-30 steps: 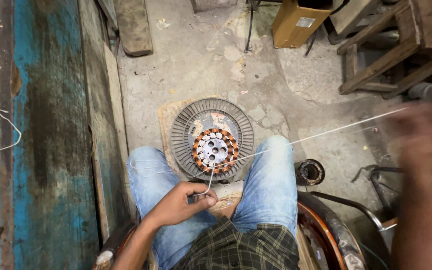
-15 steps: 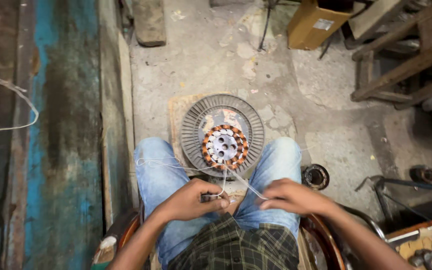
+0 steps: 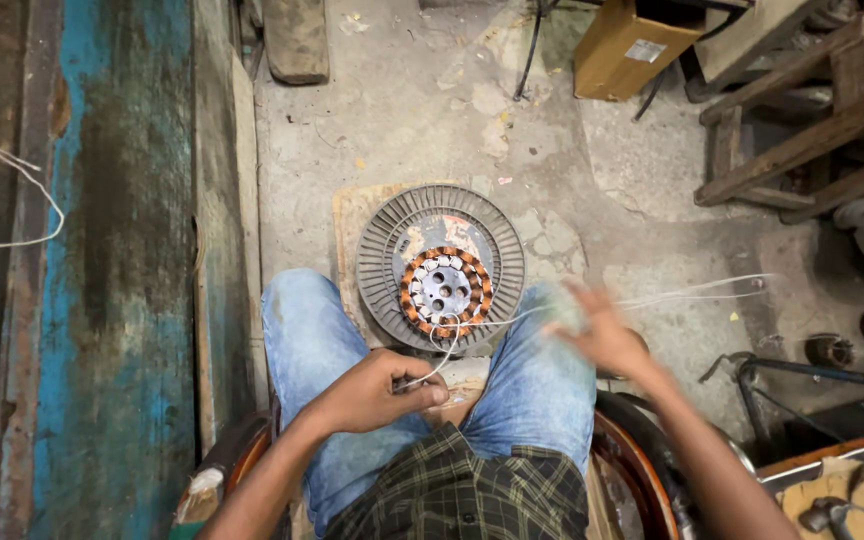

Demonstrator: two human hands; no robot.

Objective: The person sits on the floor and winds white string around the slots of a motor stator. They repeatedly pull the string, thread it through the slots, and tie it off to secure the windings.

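A round grey motor plate (image 3: pixel 392 240) with a ring of copper windings (image 3: pixel 413 287) lies on the floor between my knees. My left hand (image 3: pixel 377 390) rests on my left thigh and pinches a thin white string (image 3: pixel 452 335) just below the windings. My right hand (image 3: pixel 592 325) is blurred over my right knee. It pulls the same string, which stretches out to the right (image 3: pixel 702 292).
A blue painted wooden board (image 3: pixel 122 270) runs along the left, with a white cord (image 3: pixel 12 190) over it. A cardboard box (image 3: pixel 632 45) and wooden frames (image 3: pixel 802 110) stand at the back right. Metal parts (image 3: pixel 832 350) lie on the right floor.
My right hand swung in from the far right to my lap and is now moving out to the right again, drawing the string. My left hand has stayed on the thigh.
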